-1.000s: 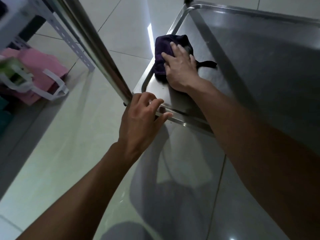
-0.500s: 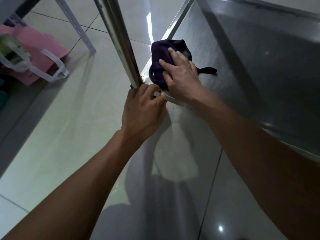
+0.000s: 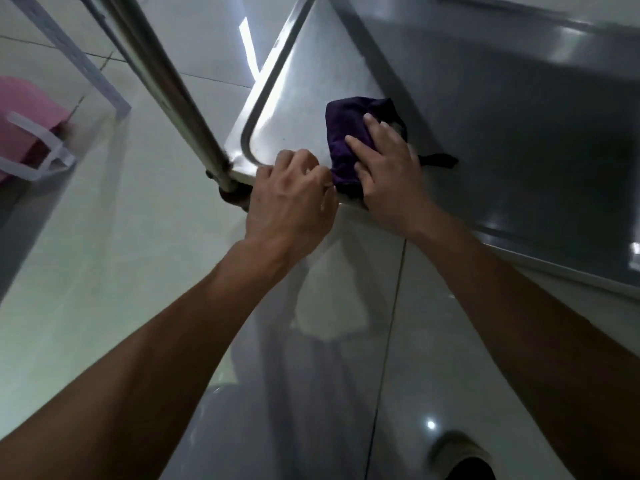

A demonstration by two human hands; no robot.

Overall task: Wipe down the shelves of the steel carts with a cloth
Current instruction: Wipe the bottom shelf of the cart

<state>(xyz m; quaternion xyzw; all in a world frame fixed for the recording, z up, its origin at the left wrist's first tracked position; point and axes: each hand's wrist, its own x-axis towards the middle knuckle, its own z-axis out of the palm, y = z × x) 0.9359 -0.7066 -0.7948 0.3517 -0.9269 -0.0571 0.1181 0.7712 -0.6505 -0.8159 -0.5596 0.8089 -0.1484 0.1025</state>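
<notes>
A low steel cart shelf point(image 3: 502, 109) with a raised rim fills the upper right. A bunched dark purple cloth point(image 3: 346, 133) lies on it near the front left corner. My right hand point(image 3: 388, 168) presses flat on the cloth with straight fingers, its heel over the shelf's front rim. My left hand point(image 3: 291, 199) grips the front rim of the shelf just right of the corner, fingers curled over the edge. The cart's steel post point(image 3: 162, 84) rises from that corner toward the upper left.
Glossy pale floor tiles point(image 3: 121, 271) lie below and to the left. A pink bag with white straps point(image 3: 27, 129) sits at the left edge. A white perforated rack leg point(image 3: 86, 67) stands behind it. A dark round shape point(image 3: 471, 465) shows at the bottom right.
My right hand slid the cloth to the right and a little inward from the shelf corner. My left hand stayed gripping the front rim beside the post. The view shifted.
</notes>
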